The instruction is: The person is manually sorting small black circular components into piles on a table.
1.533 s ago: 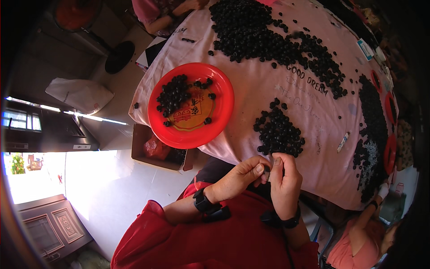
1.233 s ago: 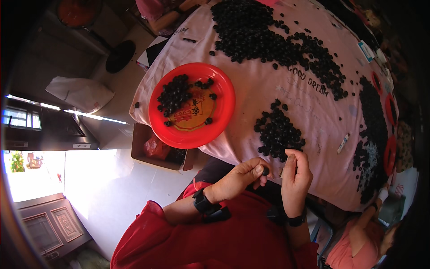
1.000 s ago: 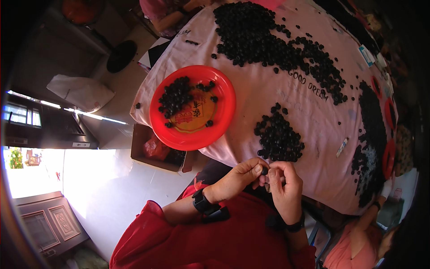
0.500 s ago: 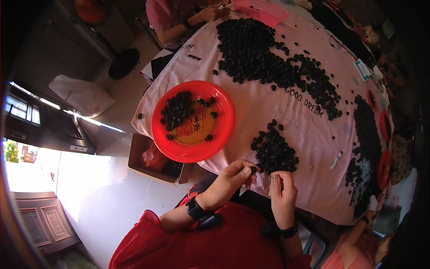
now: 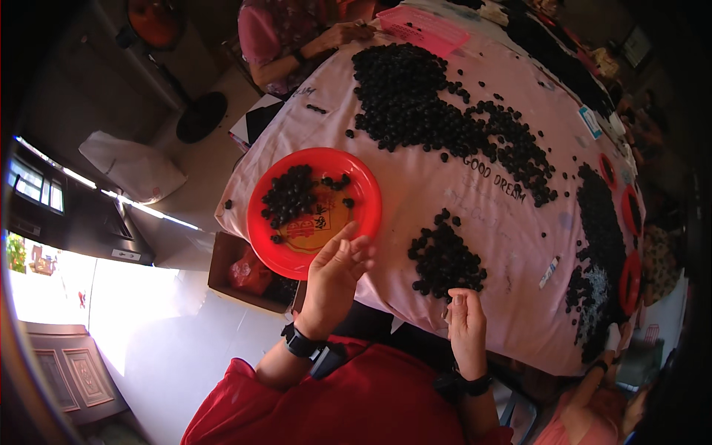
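Note:
My left hand (image 5: 335, 268) is open at the near right rim of a round red plate (image 5: 371, 204), its fingers apart and partly covering the rim. A heap of small round black pieces (image 5: 291, 194) lies in the plate, with a few loose ones beside it. My right hand (image 5: 467, 326) is closed, thumb and fingers pinched, just below a small pile of the same black pieces (image 5: 447, 256) on the pink cloth (image 5: 386, 259). Something thin seems to show at its fingertips, too small to name.
A large spread of black pieces (image 5: 404, 93) covers the far middle of the table, near a pink basket (image 5: 426, 28). More pieces (image 5: 597, 222) and red plates (image 5: 630, 282) are on the right. Other people's arms (image 5: 285, 70) reach in. A cardboard box (image 5: 226, 271) stands left below.
My left hand has moved left from the small pile to the red plate, and its pinched fingers have opened. My right hand stays pinched near the pile. The view has shifted slightly.

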